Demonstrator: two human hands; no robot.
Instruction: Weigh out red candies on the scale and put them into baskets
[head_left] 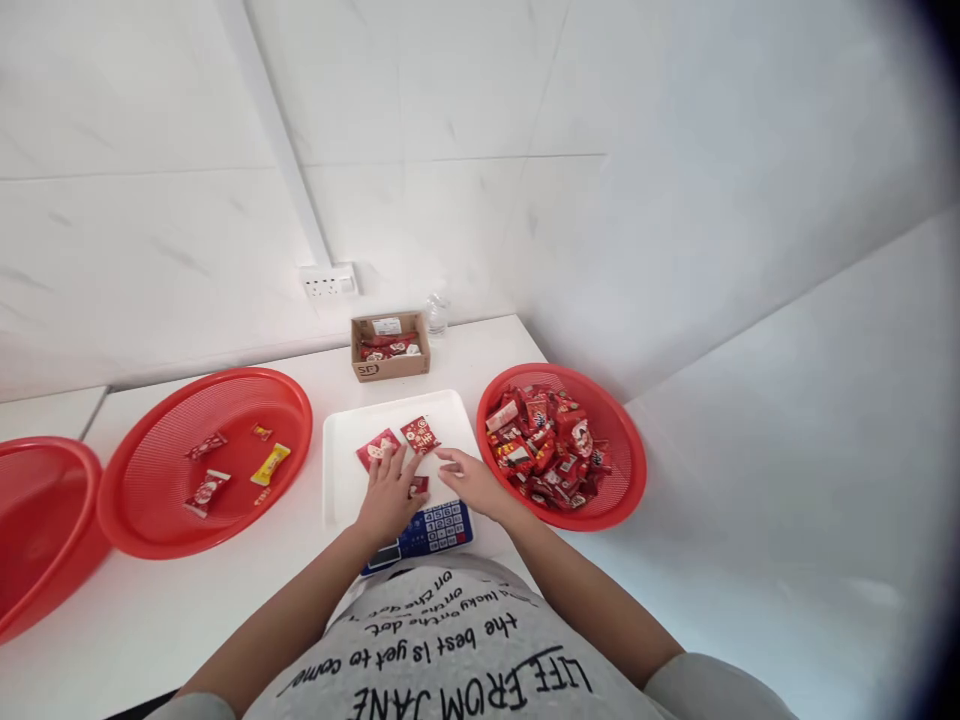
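Red packets (421, 434) lie on a white tray (340, 470), at the fingertips of the left hand (388, 500), its fingers spread; the right hand (474, 483), fingers slightly parted, is just beside. Nearer the body, a blue keypad (442, 528) shows "4 5 6". Beyond, a cardboard box (390, 369) reads "SF". Upside down, the grey shirt (442, 640) reads "LIFE FROM JANE".

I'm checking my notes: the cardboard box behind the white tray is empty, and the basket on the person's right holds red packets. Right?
Not quite: the head view shows the cardboard box behind the white tray holding red-wrapped items, not empty. The basket on the person's right does hold red packets.
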